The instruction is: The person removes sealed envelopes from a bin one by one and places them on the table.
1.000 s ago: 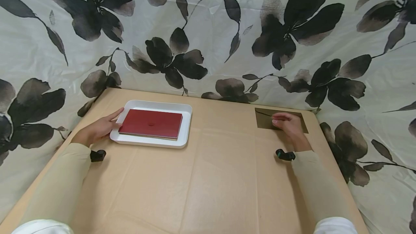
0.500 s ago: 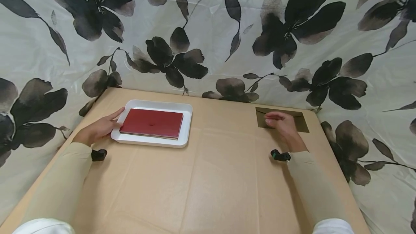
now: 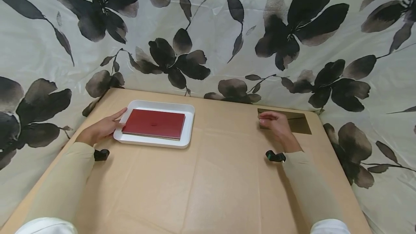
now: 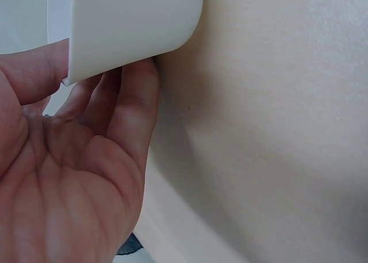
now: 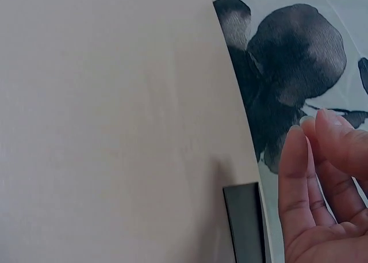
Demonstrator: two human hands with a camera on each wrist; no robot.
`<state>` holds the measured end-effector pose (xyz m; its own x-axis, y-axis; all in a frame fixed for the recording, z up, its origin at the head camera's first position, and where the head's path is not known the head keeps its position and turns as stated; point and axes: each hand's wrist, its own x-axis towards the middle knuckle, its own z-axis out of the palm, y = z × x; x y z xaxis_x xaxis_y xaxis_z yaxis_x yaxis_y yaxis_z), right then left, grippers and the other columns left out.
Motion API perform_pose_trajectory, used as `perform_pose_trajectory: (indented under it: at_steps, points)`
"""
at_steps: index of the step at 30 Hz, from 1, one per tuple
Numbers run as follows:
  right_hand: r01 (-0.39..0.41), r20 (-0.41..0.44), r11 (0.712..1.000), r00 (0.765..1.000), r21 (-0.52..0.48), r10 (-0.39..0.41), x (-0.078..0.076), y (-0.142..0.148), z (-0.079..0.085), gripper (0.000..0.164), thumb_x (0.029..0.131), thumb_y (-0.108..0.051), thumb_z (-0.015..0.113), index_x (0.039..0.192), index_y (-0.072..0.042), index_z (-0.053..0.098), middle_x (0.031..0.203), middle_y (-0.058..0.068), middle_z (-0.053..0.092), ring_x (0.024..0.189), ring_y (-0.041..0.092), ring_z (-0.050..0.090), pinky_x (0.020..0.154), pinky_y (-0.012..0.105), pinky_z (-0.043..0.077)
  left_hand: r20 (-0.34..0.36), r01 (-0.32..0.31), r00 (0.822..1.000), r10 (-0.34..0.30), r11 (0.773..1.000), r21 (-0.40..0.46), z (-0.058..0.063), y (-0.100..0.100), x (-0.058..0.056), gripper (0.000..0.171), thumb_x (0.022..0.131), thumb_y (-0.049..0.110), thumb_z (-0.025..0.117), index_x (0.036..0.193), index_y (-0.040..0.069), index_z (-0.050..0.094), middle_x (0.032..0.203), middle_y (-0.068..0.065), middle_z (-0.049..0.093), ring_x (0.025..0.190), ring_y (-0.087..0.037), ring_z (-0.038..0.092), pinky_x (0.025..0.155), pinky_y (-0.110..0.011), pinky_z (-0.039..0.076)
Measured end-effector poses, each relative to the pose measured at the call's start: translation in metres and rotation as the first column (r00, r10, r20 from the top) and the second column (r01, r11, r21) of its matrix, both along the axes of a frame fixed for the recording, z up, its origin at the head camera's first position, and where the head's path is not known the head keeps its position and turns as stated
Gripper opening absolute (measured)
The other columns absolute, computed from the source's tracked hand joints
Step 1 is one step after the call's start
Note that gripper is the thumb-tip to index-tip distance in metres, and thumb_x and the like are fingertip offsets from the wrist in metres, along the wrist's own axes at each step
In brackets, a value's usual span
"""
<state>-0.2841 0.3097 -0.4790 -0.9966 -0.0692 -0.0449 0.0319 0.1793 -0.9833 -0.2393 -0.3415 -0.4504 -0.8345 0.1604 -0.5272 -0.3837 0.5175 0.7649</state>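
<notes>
My left hand (image 3: 101, 129) grips the left end of a white tray (image 3: 189, 125). In the left wrist view the thumb lies over the rim of the tray (image 4: 132, 27) and the fingers reach under its base. In the tray lies a flat red rectangular thing (image 3: 154, 122), like a notebook or a stack of envelopes, with a pale layered edge. At the far right my right hand (image 3: 277, 127) hovers over a flat dark olive rectangle (image 3: 300, 125) with a thin dark line across it. Its fingers (image 5: 296, 176) are loosely bent toward the thumb, with nothing between them.
A tan-covered table (image 3: 208, 187) carries everything. Behind it and at both sides hangs a white cloth (image 3: 227, 35) printed with dark flowers. The olive rectangle lies close to the table's far right corner.
My right hand has moved left across the olive rectangle, uncovering more of its right side. My left hand keeps its hold on the tray; the slight overall shift comes from the head camera.
</notes>
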Motion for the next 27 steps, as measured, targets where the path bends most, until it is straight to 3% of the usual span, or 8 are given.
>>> perform_pose_trajectory:
  at_steps: [5,9,16,27]
  points:
    - [-0.010,0.008,1.000,1.000,-0.003,0.010,0.000,-0.007,0.001,0.039,0.093,0.010,0.068,0.130,0.018,0.058,0.093,-0.020,0.076,0.096,0.008,0.073,0.082,0.022,0.060,0.001,0.008,1.000,-0.008,1.000,-0.008,-0.001,0.001,-0.001,0.081,0.109,0.012,0.039,0.163,0.035,-0.017,0.170,-0.026,-0.016,0.158,-0.053,-0.006,0.125,-0.069,0.013]
    - [-0.017,0.029,1.000,0.999,-0.004,0.017,0.001,-0.017,0.000,0.039,0.094,0.008,0.070,0.130,0.016,0.060,0.093,-0.018,0.076,0.089,0.003,0.071,0.081,0.024,0.061,0.006,0.010,1.000,-0.010,1.000,-0.010,-0.001,-0.001,0.000,0.081,0.109,0.011,0.039,0.163,0.035,-0.017,0.170,-0.027,-0.016,0.158,-0.053,-0.006,0.125,-0.068,0.013]
    - [-0.035,0.052,0.998,0.998,-0.046,0.037,0.001,-0.034,-0.001,0.040,0.093,0.008,0.071,0.130,0.016,0.060,0.093,-0.017,0.076,0.088,0.001,0.071,0.081,0.021,0.060,0.010,-0.007,1.000,0.006,1.000,0.013,-0.003,-0.003,0.003,0.082,0.108,0.010,0.039,0.163,0.034,-0.017,0.170,-0.026,-0.018,0.158,-0.053,-0.005,0.125,-0.067,0.014]
    - [-0.076,0.023,0.997,0.997,-0.012,0.076,0.001,-0.049,0.001,0.039,0.092,0.003,0.075,0.127,0.015,0.063,0.094,-0.016,0.076,0.091,0.005,0.073,0.081,0.020,0.060,0.009,-0.017,1.000,0.017,1.000,0.001,-0.002,0.000,-0.001,0.081,0.109,0.013,0.040,0.163,0.036,-0.016,0.172,-0.023,-0.015,0.159,-0.051,-0.005,0.125,-0.067,0.013]
